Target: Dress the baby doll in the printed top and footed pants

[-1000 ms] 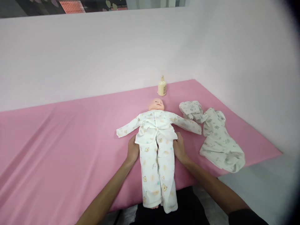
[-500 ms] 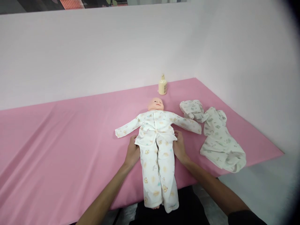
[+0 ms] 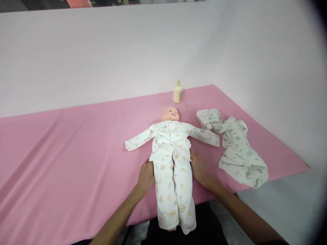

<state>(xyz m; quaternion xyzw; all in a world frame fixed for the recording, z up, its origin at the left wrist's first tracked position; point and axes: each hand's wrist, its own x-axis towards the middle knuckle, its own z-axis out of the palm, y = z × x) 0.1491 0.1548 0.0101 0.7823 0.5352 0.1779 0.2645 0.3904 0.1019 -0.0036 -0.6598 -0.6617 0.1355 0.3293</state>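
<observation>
Clearly, doll (image 3: 170, 115) lies face-up on the pink-covered desk (image 3: 84, 163), head toward the wall, cuffs of its trousers (image 3: 166, 190) past the near edge. Hands apart, flanking the waist: left hand (image 3: 146, 175) and right hand (image 3: 201, 169) against the clothing. Fingertips hidden near the jacket (image 3: 163, 149) hem; cannot tell whether they grip. Risks, as judged: uneven pull could twist the trousers; a hard tug nearward could slide the doll off, legs already overhanging.
</observation>
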